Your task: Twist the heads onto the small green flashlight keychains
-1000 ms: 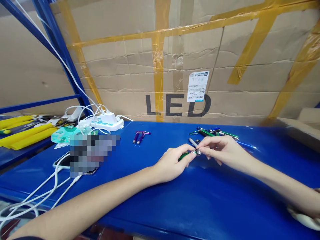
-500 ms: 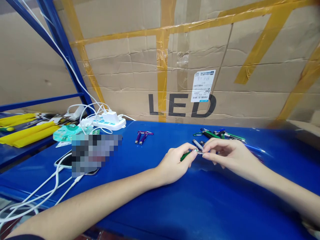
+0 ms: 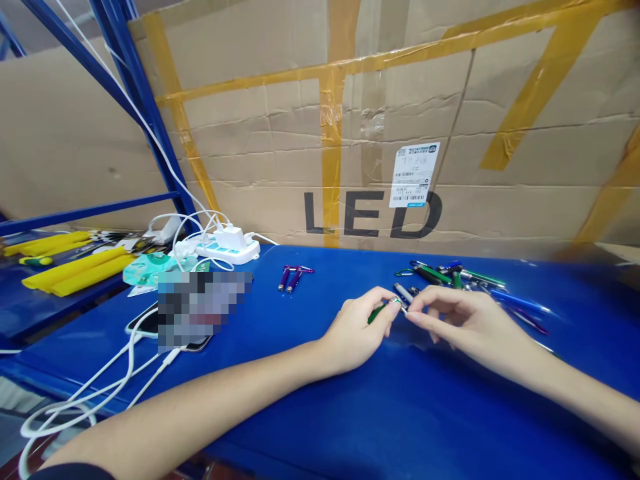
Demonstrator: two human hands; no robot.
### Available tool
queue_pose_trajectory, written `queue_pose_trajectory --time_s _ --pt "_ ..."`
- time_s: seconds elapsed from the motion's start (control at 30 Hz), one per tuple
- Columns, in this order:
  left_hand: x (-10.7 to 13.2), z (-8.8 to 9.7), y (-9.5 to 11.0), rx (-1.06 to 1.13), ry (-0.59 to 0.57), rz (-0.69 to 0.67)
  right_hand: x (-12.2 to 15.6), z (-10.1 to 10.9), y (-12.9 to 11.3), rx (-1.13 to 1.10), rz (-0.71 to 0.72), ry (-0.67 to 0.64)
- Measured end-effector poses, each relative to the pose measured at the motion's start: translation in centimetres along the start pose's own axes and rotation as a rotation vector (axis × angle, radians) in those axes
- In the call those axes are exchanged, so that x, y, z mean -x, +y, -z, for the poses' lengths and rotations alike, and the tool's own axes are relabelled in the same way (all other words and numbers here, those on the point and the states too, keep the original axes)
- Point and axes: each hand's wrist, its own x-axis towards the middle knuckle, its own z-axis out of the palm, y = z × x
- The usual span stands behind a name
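Note:
My left hand (image 3: pixel 357 330) rests on the blue table (image 3: pixel 350 413) with its fingers curled around a small green keychain flashlight (image 3: pixel 379 311). Pinching the flashlight's silver end, my right hand (image 3: pixel 460 320) meets the left over the middle of the table. Just behind my hands lies a heap of similar small flashlights (image 3: pixel 450 275) in green, blue, silver and black. Two purple flashlights (image 3: pixel 292 277) lie side by side further left.
A big taped cardboard box (image 3: pixel 400 133) marked LED stands along the back. A white power strip (image 3: pixel 227 245) with chargers and white cables (image 3: pixel 100 387), a phone (image 3: pixel 150 323), and yellow items (image 3: pixel 70 270) on a blue shelf sit at the left.
The view has shifted slightly, so everything sits a little further right and lower. Both hands stay joined on the green flashlight, the right fingers working at its tip.

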Motion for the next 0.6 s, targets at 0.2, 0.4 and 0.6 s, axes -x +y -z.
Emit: queue_pose_trajectory --time_s 0.2,0.4,0.6 --pt "0.1 -0.1 0.0 -0.002 0.016 -0.001 0.1 -0.3 0.2 0.004 0.029 0.049" --pt "0.0 -0.1 -0.1 -0.012 0.020 0.038 0.4 -1.0 0.6 0.036 0.110 0.137" --pt "0.0 -0.2 0.0 -0.025 0.011 0.072 0.6 -1.2 0.4 0.223 0.323 0.237"
